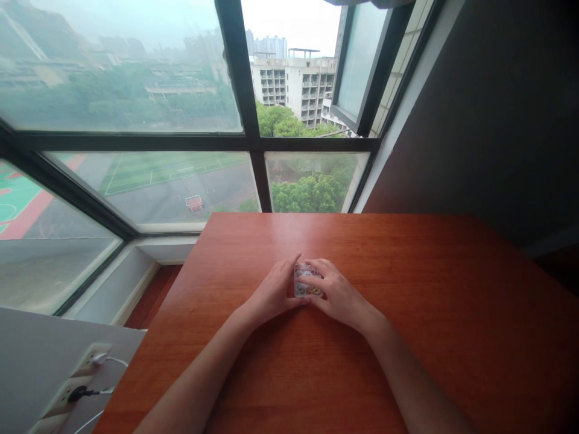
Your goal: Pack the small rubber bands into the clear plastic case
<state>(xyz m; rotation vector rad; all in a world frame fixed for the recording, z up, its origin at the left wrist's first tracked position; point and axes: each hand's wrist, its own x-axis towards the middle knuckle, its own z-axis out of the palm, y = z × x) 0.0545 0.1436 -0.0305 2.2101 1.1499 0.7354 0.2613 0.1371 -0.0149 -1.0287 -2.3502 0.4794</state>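
Note:
A small clear plastic box lies on the reddish-brown wooden table in front of me. Small ring-shaped pieces, some pale and some yellowish, show through it, too small to name for certain. My left hand is curved around the box's left side, with the thumb along the near edge and the fingers along the far left. From the right, my right hand grips the box, its fingers reaching over the top and its thumb at the near edge. The fingers cover part of the box.
The wooden table reaches up to a framed window, with one pane swung outward. A dark wall stands at the right. At lower left, a wall socket strip holds plugs with cables beside the table's left edge.

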